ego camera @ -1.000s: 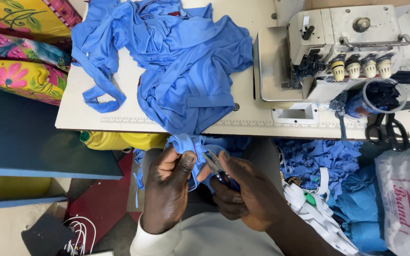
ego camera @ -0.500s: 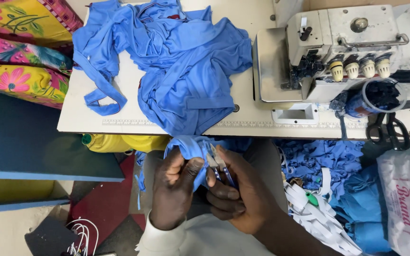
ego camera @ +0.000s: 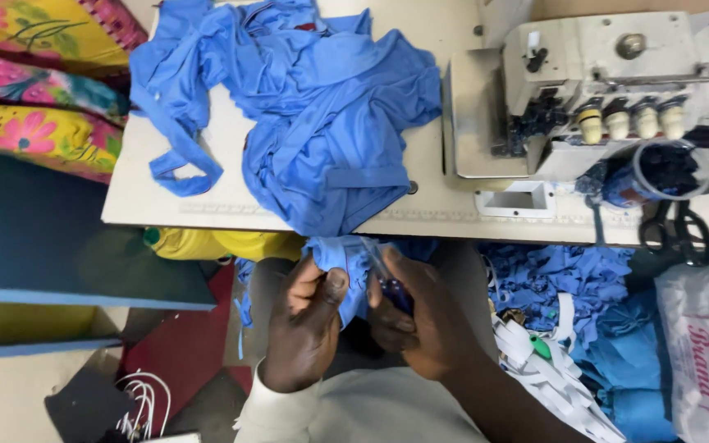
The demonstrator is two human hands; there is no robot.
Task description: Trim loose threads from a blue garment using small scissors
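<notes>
Cluttered around a pale worktop [ego camera: 166, 209] is a sewing corner, and just below its front edge a small blue fabric piece [ego camera: 340, 261] is hanging between both hands. It looks light, limp and stretchy, best pinched at a seam. Left hand [ego camera: 309, 332] is pinching it closed; right hand [ego camera: 408, 324] is curling around a small dark tool [ego camera: 391, 289]. Beyond, a blue garment heap [ego camera: 322, 123] and a sewing machine [ego camera: 601, 82] are sitting.

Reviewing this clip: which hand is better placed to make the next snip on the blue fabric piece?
Right, probably. The right hand grips a small dark-handled cutting tool against the blue fabric piece, while the left hand only pinches the cloth.
</notes>
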